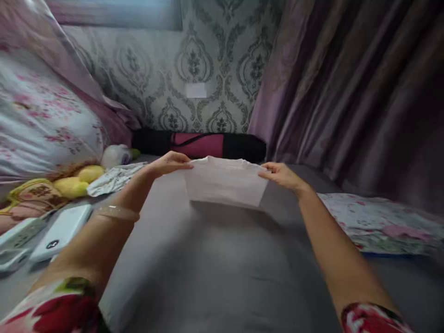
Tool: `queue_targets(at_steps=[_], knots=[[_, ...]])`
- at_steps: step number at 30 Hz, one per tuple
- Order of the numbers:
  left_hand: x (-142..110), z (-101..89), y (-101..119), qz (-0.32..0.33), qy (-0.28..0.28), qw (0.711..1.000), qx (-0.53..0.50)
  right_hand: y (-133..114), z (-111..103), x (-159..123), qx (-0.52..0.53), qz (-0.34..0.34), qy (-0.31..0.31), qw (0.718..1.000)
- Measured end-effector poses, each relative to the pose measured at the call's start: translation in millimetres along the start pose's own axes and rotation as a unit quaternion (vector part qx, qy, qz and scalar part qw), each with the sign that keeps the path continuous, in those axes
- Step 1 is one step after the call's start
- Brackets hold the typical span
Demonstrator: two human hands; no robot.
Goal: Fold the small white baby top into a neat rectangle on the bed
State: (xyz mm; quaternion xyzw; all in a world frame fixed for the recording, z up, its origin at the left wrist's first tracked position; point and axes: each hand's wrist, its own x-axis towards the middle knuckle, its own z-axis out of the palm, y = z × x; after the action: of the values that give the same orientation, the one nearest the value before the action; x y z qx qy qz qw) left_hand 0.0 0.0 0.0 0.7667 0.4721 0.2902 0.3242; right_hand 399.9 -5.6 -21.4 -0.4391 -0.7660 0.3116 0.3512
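The pale garment (227,182) is hanging between the two hands above the middle of the bed (215,277), its long axis running crosswise, level with the bed's far edge. The left hand (175,163) is pinching its upper left corner between thumb and fingers, and the right hand (274,173) is pinching the upper right corner; neither grip is lying clearly nearer, since each is holding its own end. From both, the cloth is stretching inward and dropping down toward the person. A shadow is falling under its lower edge; whether that edge is touching the sheet, I cannot tell.

The fabric is looking thin, soft and plain, narrowing slightly toward the bottom, with a shallow neckline dipping between two small peaks on top. Beneath it the grey sheet is spreading smooth, with only faint creases.

Along the bed's far edge a black and dark pink roll (199,144) is lying long and rounded. Toward the right edge, folded clothes (378,222) are forming a low, flat, printed stack. Toward the left edge, a crumpled patterned cloth (116,179), a rounded yellow plush toy (78,181) and a hard, glossy white device (64,231) are resting beyond the left forearm.
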Motion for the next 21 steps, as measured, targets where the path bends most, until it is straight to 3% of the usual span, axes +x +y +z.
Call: queue_targets(at_steps=[2,5,7,9,13,16,21], knots=[[5,2.7,-12,0.036,0.117,0.992,0.042,2,3,1,-0.037,-0.038,0.087,0.995],[2,11.1,-29,0.089,0.186,0.967,0.147,11,14,-9,-0.113,-0.097,0.114,0.982],[-10,22.0,-41,0.12,0.153,0.953,0.231,22,28,-25,-0.17,-0.132,0.06,0.975],[-27,37.1,-52,0.138,0.079,0.946,0.284,35,45,-47,-0.215,-0.155,-0.011,0.964],[-61,67.7,-73,0.144,-0.05,0.937,0.314,52,73,-86,-0.291,-0.163,-0.102,0.937],[-74,78.5,-83,0.12,-0.081,0.936,0.322,52,79,-100,-0.308,-0.148,-0.131,0.931],[-73,78.1,-79,0.063,-0.086,0.938,0.329,48,74,-98,-0.3,-0.111,-0.151,0.935]])
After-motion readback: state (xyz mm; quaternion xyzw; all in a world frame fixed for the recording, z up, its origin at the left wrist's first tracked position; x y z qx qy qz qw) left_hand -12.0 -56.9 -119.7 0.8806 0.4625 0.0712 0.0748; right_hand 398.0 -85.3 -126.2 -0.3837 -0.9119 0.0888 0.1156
